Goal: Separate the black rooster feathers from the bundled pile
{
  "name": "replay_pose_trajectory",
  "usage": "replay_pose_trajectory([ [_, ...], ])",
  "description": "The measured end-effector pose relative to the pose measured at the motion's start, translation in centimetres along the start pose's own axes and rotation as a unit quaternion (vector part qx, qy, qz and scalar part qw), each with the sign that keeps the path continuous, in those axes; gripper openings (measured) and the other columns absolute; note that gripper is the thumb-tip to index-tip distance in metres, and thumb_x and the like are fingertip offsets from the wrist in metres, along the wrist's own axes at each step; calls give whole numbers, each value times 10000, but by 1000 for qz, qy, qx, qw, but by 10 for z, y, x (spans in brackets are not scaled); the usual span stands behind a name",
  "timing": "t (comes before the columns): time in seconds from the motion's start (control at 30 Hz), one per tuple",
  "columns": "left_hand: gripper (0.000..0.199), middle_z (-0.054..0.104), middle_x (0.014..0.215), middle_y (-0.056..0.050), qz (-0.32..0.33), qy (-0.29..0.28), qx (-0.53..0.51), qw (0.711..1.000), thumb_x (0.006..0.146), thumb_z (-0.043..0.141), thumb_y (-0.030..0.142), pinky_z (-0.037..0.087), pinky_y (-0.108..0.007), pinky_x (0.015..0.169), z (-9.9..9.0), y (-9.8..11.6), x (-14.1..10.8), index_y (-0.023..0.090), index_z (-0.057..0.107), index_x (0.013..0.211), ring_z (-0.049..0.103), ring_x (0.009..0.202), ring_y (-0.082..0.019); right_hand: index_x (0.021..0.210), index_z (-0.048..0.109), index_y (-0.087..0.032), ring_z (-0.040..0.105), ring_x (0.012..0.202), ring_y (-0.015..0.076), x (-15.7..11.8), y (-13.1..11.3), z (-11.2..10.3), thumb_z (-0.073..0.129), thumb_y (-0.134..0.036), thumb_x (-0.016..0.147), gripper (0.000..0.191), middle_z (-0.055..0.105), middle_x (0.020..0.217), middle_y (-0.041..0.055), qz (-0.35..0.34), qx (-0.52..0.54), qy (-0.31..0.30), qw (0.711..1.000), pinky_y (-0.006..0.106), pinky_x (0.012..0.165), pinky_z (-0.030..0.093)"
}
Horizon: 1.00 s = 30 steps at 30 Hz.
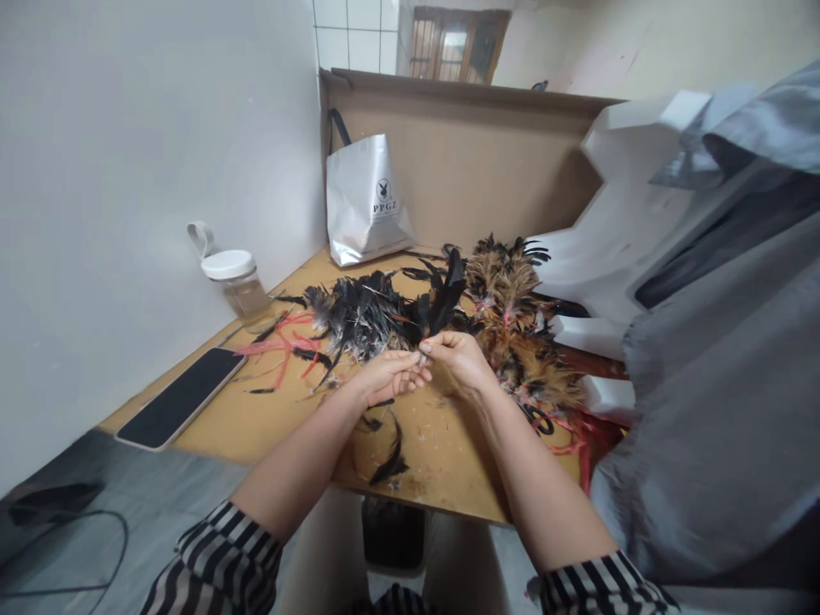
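Over the middle of the wooden table, my left hand (392,374) and my right hand (459,354) meet fingertip to fingertip. Between them they pinch the quill ends of a few black feathers (448,295), whose dark vanes stand up above the fingers. A heap of loose black feathers (365,316) lies just beyond my left hand. Brown feather bundles (506,278) sit past my right hand, with more brown feathers (531,367) nearer to me. One curled black feather (390,457) rests by the table's front edge. Black scissor handles (538,418) show beside my right forearm.
A phone (183,397) and a lidded jar (236,282) are on the left, near red plastic strips (282,346). A silver bag (368,205) stands against the back board (474,145). White foam pieces (615,213) and grey cloth (723,384) crowd the right side.
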State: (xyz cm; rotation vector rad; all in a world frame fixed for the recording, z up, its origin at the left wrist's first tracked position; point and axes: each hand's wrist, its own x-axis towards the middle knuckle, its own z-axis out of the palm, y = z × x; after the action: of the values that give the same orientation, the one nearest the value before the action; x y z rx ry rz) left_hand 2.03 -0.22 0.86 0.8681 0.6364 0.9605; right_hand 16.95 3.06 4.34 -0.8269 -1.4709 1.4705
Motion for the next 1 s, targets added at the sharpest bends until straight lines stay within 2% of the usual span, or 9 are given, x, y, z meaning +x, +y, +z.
replay_pose_trajectory([
  [0.1,291,632,697,-73,2,36,105,994,686,638,306,446,-165,514,0,2,0,84,615,874,584,553,-82,609,644,-132,507,500,102,2,3,-4,710,-325,550,211,610,554,20,-5,-32,39,999,246,543,391],
  [0.23,333,594,564,-29,9,97,248,964,636,665,336,394,-163,417,-1,2,0,93,628,862,525,437,-69,597,644,-127,505,515,107,5,8,-9,712,-355,529,247,623,586,30,-8,-93,90,992,245,541,377],
  [0.4,342,575,530,-11,6,109,296,949,637,652,370,356,-156,383,0,1,1,105,631,852,492,403,-60,606,640,-122,481,502,96,6,11,-10,708,-356,534,254,613,579,22,0,-103,120,987,242,536,368],
  [0.5,313,589,579,-30,2,98,238,966,669,626,378,373,-155,408,-2,-1,1,96,632,804,518,441,-63,606,639,-126,486,506,92,6,11,-10,721,-351,520,254,612,577,16,6,-65,112,992,242,548,373],
  [0.67,249,604,665,-57,-25,65,68,995,690,638,279,399,-146,465,-6,0,1,76,625,834,548,513,-61,622,650,-143,514,536,92,5,10,-10,747,-310,494,231,626,602,11,14,24,87,996,243,587,386],
  [0.83,155,575,643,-41,-47,52,-43,997,726,604,211,395,-130,457,-6,0,2,70,602,791,517,488,-40,613,650,-148,514,507,93,2,7,-1,742,-307,515,208,617,556,7,15,67,46,997,251,574,394],
  [1.0,66,490,565,14,-73,56,-132,987,729,587,164,274,-109,353,-11,-5,5,106,558,739,422,410,-15,615,652,-145,526,530,97,2,9,6,738,-305,528,201,630,581,16,7,70,19,997,255,596,400],
])
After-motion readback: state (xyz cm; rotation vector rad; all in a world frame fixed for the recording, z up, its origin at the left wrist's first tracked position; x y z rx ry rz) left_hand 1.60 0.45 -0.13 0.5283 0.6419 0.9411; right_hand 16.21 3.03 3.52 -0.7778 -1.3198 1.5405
